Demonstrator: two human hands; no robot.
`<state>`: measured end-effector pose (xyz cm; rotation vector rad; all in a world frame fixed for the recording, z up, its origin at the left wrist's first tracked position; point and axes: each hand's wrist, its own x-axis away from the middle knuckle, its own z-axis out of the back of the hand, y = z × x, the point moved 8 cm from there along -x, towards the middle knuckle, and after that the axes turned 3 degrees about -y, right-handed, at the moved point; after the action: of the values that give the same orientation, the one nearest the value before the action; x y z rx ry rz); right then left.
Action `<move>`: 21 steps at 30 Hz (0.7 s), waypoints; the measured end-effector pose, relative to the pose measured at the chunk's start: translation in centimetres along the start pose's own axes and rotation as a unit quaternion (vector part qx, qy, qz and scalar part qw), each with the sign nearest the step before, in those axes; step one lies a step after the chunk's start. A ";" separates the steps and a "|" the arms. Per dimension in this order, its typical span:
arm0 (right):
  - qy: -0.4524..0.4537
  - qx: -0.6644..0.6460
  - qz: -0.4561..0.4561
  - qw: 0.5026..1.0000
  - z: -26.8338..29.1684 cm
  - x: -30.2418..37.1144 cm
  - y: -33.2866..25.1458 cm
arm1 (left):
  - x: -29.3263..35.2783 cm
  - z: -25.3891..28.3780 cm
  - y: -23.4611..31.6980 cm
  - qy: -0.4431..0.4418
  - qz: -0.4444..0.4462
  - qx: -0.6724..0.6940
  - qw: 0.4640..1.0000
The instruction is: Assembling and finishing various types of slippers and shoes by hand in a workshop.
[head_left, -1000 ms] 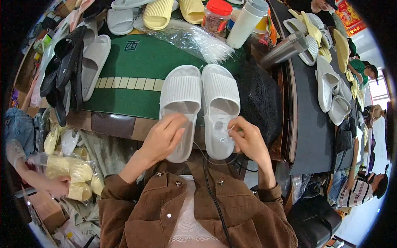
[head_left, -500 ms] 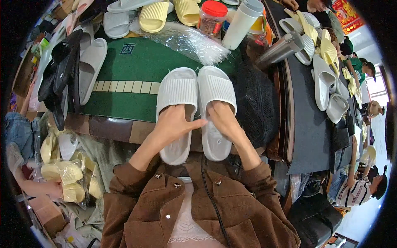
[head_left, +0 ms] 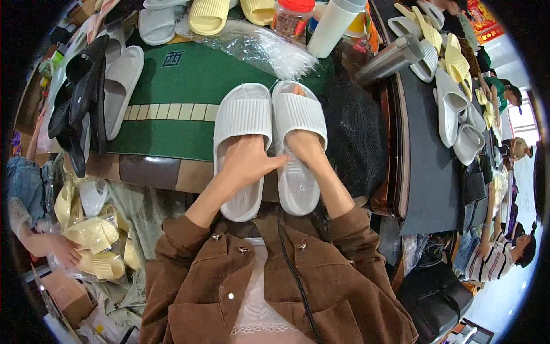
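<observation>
Pale grey, ribbed slides are lying side by side at the near edge of the green mat point(head_left: 172, 114). The right hand point(head_left: 303, 146) is reaching inside the right slide point(head_left: 298, 143), its grip hidden under the strap. The left hand point(head_left: 249, 163) is resting loosely on the left slide point(head_left: 243, 143), fingers touching its partner. Pairing looks nearly finished; bagging seems left, with clear bags point(head_left: 252, 46) beyond the mat.

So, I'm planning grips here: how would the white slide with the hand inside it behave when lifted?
The right slide looks like thick moulded foam, so probably light and springy. Its ribbed strap, over the right hand, should resist slipping. Flat-soled, it's unlikely to roll.
</observation>
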<state>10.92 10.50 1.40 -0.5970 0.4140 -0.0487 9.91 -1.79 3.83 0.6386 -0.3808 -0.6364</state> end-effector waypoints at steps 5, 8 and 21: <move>-0.002 0.006 0.018 1.000 0.5 0.4 0.3 | -0.4 -0.4 0.6 -0.035 0.059 0.005 0.998; 0.000 0.009 0.034 0.999 0.8 0.2 0.2 | -0.6 -1.0 0.7 -0.012 0.041 0.002 0.999; -0.139 -0.234 -0.124 0.954 9.3 3.4 -5.3 | 0.6 -2.0 -0.5 0.011 0.017 -0.052 0.998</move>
<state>18.05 10.56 10.09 -1.1076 0.0683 -0.1077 11.15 -1.60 2.06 0.5397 -0.3346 -0.6123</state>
